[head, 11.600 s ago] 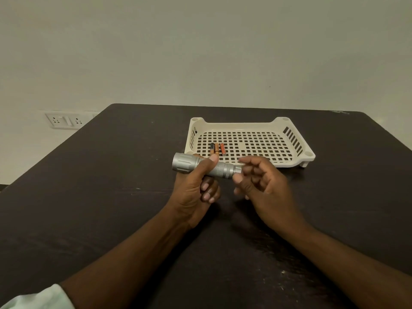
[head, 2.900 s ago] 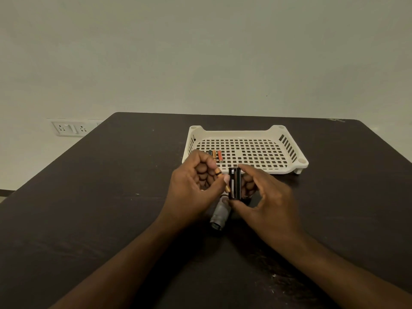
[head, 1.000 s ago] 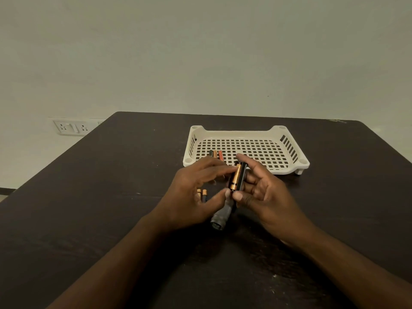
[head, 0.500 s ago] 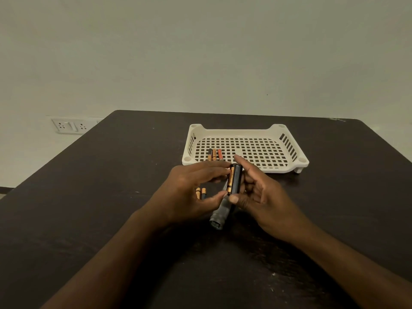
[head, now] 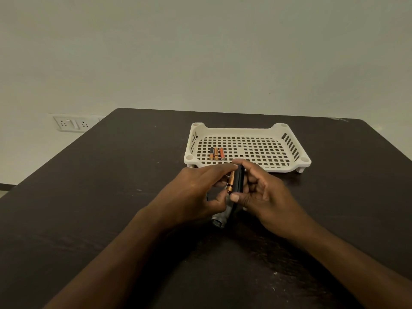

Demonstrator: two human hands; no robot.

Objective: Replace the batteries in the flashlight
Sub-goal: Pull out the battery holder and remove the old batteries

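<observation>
Battery holder pinched in right hand, left hand pinching its battery.

Dim, flat light, soft shadows, mild wide-angle edge bending.

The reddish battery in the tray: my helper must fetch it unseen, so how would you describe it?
On the dark table sits a white perforated tray. Near its front left corner lie three small batteries side by side. The reddish battery is the rightmost; its neighbours are copper and dark.
</observation>
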